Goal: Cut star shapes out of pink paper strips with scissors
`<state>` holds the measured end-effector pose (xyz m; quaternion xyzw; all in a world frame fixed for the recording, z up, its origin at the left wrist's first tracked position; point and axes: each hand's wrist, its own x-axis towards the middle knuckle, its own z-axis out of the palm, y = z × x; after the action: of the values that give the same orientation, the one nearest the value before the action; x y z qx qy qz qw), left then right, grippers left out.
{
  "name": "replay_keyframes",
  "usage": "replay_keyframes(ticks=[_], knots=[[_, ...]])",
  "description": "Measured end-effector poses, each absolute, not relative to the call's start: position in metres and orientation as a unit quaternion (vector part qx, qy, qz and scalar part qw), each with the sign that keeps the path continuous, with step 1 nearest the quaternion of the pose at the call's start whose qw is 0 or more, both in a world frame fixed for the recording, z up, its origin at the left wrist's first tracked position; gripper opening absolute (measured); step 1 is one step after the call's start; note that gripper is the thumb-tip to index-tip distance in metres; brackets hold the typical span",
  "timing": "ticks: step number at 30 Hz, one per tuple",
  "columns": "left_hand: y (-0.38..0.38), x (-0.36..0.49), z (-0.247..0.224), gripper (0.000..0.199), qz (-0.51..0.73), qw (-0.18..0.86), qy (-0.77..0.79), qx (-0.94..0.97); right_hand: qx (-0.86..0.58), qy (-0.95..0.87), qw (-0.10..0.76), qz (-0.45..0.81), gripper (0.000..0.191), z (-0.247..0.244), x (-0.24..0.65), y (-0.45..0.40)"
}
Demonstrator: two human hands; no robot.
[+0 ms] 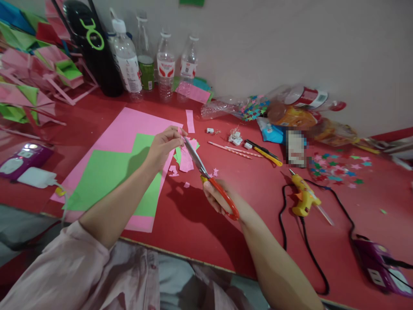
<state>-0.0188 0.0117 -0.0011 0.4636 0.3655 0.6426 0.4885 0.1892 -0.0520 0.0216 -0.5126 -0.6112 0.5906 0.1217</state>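
My right hand point(217, 196) is closed around the orange and yellow handles of a pair of scissors point(196, 159). The blades point up and left toward my left hand point(166, 146). Between the thumb and fingers of that left hand is a small piece of pink paper point(180, 131), mostly hidden, with the blade tips right at it. Below lie pink and green paper scraps point(186, 160) and small pink cut-out stars point(214, 173). A green sheet point(109, 181) rests on a larger pink sheet point(119, 129) under my left forearm.
A yellow glue gun point(305, 198) with a black cord lies at right, near loose paper stars point(335, 168). Plastic bottles point(166, 69) and a black flask point(97, 56) stand at the wall. Folded paper models point(38, 73) fill the left. Purple power strips point(29, 159) sit at both sides.
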Motion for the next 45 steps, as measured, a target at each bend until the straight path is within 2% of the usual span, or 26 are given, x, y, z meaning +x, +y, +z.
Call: replay_keyframes(ticks=[13, 21, 29, 38, 45], knots=[[0.013, -0.02, -0.002, 0.007, 0.649, 0.447, 0.394, 0.473, -0.52, -0.591, 0.127, 0.603, 0.05, 0.013, 0.188, -0.047], [0.01, -0.016, -0.001, 0.009, 0.641, 0.465, 0.376, 0.481, -0.466, -0.611, 0.151, 0.622, 0.051, 0.018, 0.19, -0.049], [0.01, -0.016, 0.002, 0.008, 0.634, 0.502, 0.363, 0.462, -0.458, -0.599, 0.132, 0.644, 0.05, 0.016, 0.197, -0.05], [0.009, -0.02, 0.005, 0.011, 0.615, 0.463, 0.377, 0.515, -0.466, -0.613, 0.124, 0.626, 0.049, 0.02, 0.194, -0.048], [0.009, -0.016, 0.001, 0.011, 0.629, 0.472, 0.374, 0.492, -0.484, -0.61, 0.138, 0.612, 0.052, 0.017, 0.186, -0.052]])
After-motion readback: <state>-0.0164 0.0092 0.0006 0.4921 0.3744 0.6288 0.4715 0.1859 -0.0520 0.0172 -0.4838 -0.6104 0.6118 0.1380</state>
